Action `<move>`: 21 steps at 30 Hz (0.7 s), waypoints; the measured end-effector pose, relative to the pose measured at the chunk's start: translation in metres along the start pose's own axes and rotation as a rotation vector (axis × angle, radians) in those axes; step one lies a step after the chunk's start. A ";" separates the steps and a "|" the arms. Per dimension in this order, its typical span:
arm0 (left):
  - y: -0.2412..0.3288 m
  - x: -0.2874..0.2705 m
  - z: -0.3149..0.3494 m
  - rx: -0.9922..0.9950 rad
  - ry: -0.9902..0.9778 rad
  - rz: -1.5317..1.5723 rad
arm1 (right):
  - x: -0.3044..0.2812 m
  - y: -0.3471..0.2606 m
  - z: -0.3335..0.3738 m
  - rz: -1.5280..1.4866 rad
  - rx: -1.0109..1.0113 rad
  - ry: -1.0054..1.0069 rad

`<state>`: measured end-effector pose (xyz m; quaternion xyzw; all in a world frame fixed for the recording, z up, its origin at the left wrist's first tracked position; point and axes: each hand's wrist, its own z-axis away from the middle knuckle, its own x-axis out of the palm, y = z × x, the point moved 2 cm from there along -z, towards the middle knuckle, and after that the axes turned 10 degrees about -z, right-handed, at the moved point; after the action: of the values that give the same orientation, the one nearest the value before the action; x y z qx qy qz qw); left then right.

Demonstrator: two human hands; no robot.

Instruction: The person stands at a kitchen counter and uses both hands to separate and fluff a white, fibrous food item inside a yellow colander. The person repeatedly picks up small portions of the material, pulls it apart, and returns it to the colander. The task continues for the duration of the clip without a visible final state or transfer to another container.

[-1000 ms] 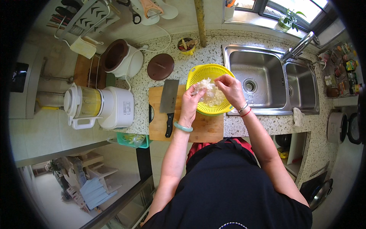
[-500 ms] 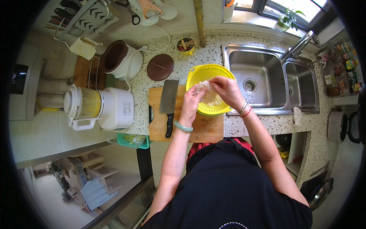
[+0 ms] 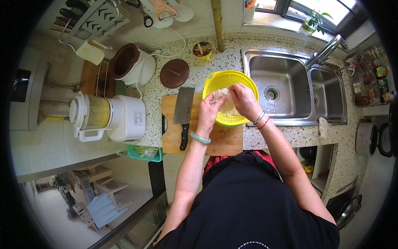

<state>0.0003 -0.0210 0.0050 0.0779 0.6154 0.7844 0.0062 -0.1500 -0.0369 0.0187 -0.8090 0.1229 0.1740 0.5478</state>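
Over a yellow colander [image 3: 213, 76], my left hand [image 3: 209, 111] is closed around a pale, frilly clump that looks like white fungus [image 3: 219, 96]. The fingers of my right hand [image 3: 245, 101] are pinched together at the right edge of that clump. Small pale pieces [image 3: 230, 112] lie in the colander below, partly covered by my hands. The colander stands partly on a wooden cutting board [image 3: 224, 143]. Left of my left wrist, a cleaver [image 3: 183, 112] with a black handle rests flat on the board.
To the right is a double-basin steel sink [image 3: 284, 76] with a faucet [image 3: 327, 50]. A white blender [image 3: 124, 118], a white pot [image 3: 143, 68] and a brown lid [image 3: 174, 73] stand left. Behind the colander sits a small yellow container [image 3: 203, 50]; a white cloth [image 3: 324, 127] lies by the sink.
My right hand has shifted slightly, its fingers still pinched at the clump. My left hand keeps its hold in nearly the same place.
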 end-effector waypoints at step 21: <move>-0.011 -0.003 -0.001 -0.016 -0.019 0.076 | -0.015 0.000 -0.001 -0.304 0.291 -0.111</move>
<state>0.0023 -0.0195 -0.0062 0.1086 0.6057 0.7880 -0.0169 -0.1637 -0.0372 0.0256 -0.7200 -0.0070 0.1144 0.6845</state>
